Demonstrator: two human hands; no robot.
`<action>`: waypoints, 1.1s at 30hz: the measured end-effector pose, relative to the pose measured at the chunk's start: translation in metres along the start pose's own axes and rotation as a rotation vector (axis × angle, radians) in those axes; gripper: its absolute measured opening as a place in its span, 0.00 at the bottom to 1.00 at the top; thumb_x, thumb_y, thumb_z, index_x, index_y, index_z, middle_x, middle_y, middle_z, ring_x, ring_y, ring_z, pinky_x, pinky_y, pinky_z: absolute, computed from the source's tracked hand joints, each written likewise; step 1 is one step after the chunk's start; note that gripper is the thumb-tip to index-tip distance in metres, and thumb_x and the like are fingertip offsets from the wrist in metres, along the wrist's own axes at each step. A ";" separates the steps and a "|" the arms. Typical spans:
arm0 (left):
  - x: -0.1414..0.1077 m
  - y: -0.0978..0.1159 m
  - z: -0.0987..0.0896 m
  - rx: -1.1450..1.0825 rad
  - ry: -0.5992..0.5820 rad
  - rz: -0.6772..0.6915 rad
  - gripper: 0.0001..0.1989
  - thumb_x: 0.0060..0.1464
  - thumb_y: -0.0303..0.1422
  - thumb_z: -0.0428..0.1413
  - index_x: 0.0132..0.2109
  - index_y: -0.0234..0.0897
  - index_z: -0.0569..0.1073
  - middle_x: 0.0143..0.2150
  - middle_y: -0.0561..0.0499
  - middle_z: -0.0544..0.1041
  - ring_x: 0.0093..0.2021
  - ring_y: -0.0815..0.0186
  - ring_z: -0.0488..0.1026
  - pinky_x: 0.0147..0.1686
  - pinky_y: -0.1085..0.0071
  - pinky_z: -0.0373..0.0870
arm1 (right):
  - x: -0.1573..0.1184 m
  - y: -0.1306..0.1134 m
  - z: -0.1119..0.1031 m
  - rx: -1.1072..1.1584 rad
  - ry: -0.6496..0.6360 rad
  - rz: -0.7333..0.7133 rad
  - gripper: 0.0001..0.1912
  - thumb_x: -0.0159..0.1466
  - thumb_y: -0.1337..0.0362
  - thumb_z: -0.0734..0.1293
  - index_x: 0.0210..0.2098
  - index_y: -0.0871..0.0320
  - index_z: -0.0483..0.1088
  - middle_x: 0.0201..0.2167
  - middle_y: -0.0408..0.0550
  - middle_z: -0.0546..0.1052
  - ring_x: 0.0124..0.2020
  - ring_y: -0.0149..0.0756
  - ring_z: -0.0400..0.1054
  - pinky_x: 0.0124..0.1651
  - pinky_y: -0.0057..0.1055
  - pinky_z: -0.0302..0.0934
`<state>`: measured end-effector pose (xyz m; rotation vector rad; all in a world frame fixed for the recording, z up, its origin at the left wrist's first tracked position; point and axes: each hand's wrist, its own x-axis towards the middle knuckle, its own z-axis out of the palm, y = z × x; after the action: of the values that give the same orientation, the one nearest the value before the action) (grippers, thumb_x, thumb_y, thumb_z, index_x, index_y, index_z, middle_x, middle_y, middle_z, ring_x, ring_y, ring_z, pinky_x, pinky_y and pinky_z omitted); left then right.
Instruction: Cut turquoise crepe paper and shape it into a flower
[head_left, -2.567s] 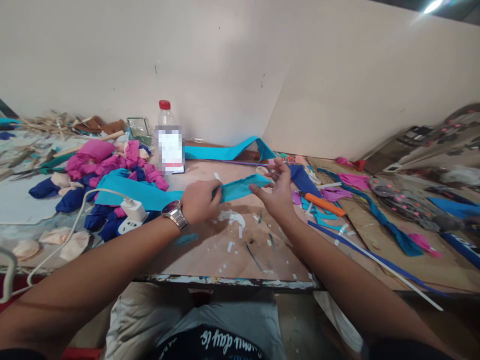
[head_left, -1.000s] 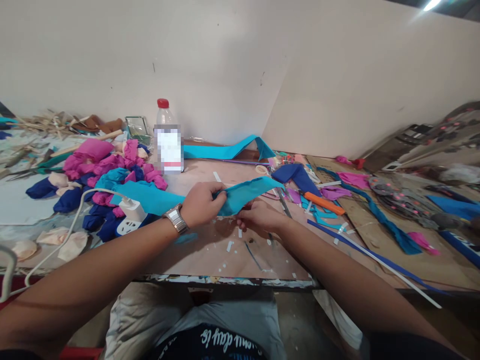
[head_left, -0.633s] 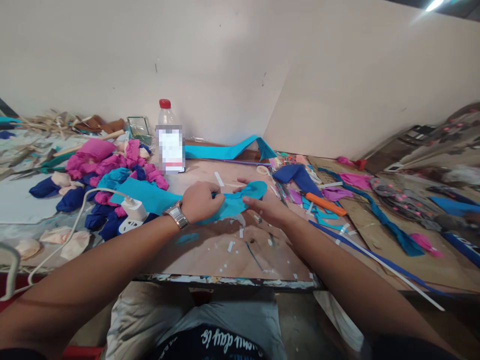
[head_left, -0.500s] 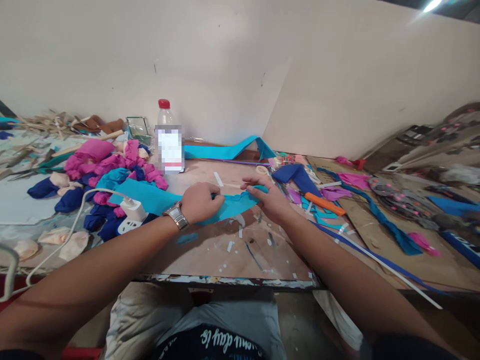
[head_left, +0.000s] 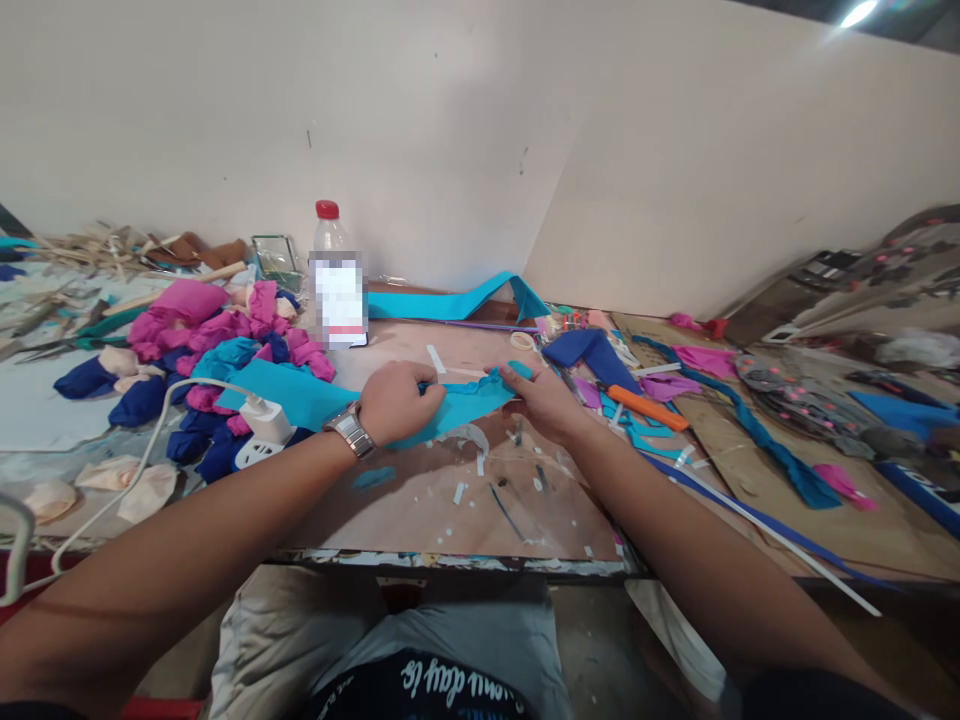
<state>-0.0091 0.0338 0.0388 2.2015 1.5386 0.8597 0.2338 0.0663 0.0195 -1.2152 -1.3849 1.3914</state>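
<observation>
A light-blue fabric strip (head_left: 469, 408) stretches between my two hands over the table, its upper edge gathered into small folds. My left hand (head_left: 397, 402), with a metal watch at the wrist, is closed on the strip's middle. My right hand (head_left: 551, 400) pinches its right end between thumb and fingers. The strip's flat left part (head_left: 289, 392) runs under my left wrist toward a heap of pink, navy and blue fabric puffs (head_left: 217, 325). A white charger plug (head_left: 264, 420) in a power strip stands just left of the watch.
A red-capped bottle (head_left: 328, 228) stands behind a phone with a blurred screen (head_left: 339, 300). Another blue strip (head_left: 435, 304) lies along the wall. To the right are an orange-handled cutter (head_left: 646, 407), a tape roll (head_left: 523, 341), fabric scraps and a thin white stick (head_left: 787, 550).
My right hand's fingers have drawn in and closed on the strip's end, and more of the gathered edge shows between the hands. My left hand has shifted slightly left.
</observation>
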 end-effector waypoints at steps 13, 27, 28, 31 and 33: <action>0.002 -0.002 -0.001 -0.093 0.033 0.021 0.13 0.52 0.32 0.49 0.21 0.39 0.60 0.21 0.53 0.63 0.26 0.66 0.59 0.30 0.66 0.52 | 0.000 -0.004 -0.008 0.018 -0.119 0.051 0.31 0.52 0.34 0.74 0.27 0.58 0.72 0.23 0.45 0.77 0.22 0.31 0.72 0.22 0.25 0.63; 0.004 -0.005 0.000 -0.208 0.032 0.044 0.13 0.52 0.31 0.48 0.21 0.38 0.57 0.21 0.55 0.58 0.26 0.68 0.58 0.30 0.66 0.51 | 0.001 -0.002 -0.009 0.170 -0.221 0.028 0.31 0.55 0.33 0.72 0.31 0.56 0.70 0.24 0.42 0.76 0.23 0.32 0.70 0.24 0.28 0.63; 0.004 -0.005 0.000 -0.220 0.034 0.046 0.13 0.52 0.31 0.48 0.21 0.38 0.58 0.21 0.55 0.58 0.26 0.68 0.58 0.30 0.66 0.51 | 0.000 -0.002 -0.009 0.187 -0.228 0.021 0.30 0.56 0.33 0.71 0.32 0.55 0.69 0.25 0.42 0.76 0.23 0.32 0.70 0.24 0.28 0.63; 0.004 -0.005 0.000 -0.257 0.047 0.063 0.13 0.52 0.31 0.48 0.21 0.38 0.58 0.21 0.55 0.57 0.25 0.68 0.57 0.29 0.66 0.50 | -0.002 -0.006 -0.007 0.231 -0.233 0.003 0.28 0.58 0.34 0.71 0.35 0.54 0.69 0.28 0.42 0.78 0.24 0.32 0.70 0.24 0.28 0.61; 0.003 -0.005 0.000 -0.281 0.053 0.078 0.13 0.52 0.31 0.48 0.21 0.38 0.57 0.21 0.55 0.57 0.25 0.68 0.57 0.29 0.66 0.50 | -0.003 -0.009 -0.005 0.260 -0.221 0.013 0.28 0.58 0.35 0.71 0.36 0.54 0.68 0.28 0.42 0.79 0.24 0.33 0.71 0.23 0.27 0.61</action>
<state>-0.0119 0.0386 0.0365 2.0600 1.2716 1.0939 0.2385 0.0646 0.0288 -0.9250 -1.2940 1.6963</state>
